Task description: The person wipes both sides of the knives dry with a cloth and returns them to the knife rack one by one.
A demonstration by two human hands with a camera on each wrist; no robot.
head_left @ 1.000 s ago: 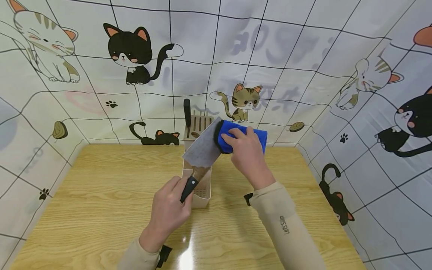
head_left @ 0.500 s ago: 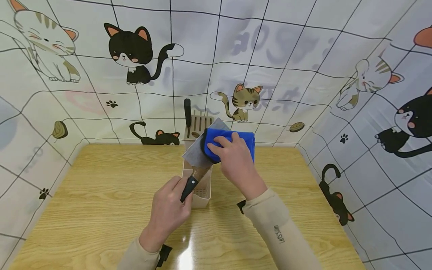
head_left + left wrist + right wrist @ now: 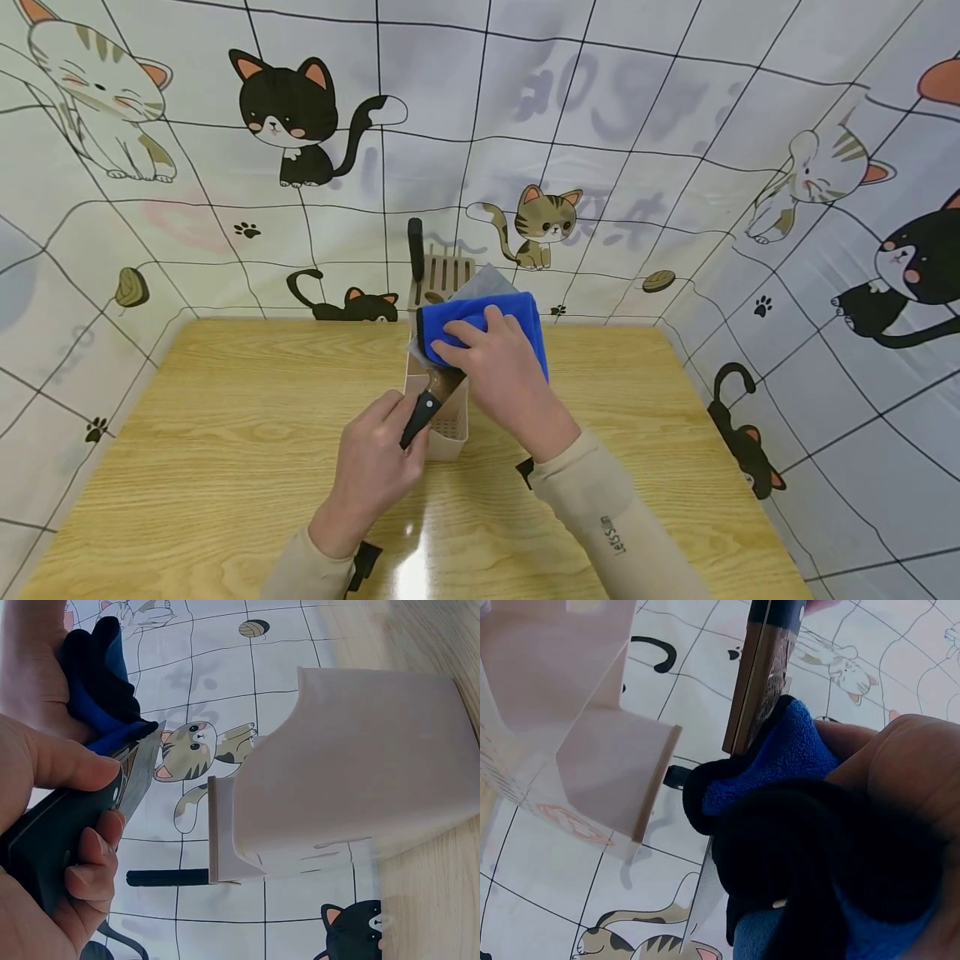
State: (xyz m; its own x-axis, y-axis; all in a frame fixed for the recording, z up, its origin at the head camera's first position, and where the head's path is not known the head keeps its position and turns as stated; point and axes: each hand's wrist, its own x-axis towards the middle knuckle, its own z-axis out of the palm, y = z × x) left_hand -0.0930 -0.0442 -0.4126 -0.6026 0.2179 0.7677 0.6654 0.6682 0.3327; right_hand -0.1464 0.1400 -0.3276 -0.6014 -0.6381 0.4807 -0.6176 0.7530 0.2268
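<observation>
Over wood-grain table (image 3: 225, 467), gripped cleaver (image 3: 444, 383) by the handle (image 3: 422, 413) in left hand (image 3: 378, 454) and slanted its long axis forward-right from there; held blue cloth (image 3: 465, 311) over the blade (image 3: 486, 280) with right hand (image 3: 506, 371), nearer that end than left.

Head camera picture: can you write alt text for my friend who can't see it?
A person's left hand holds a cleaver while the right hand holds a blue cloth over the blade. Behind them, a beige knife holder stands on a wooden table near cat-print walls.
</observation>
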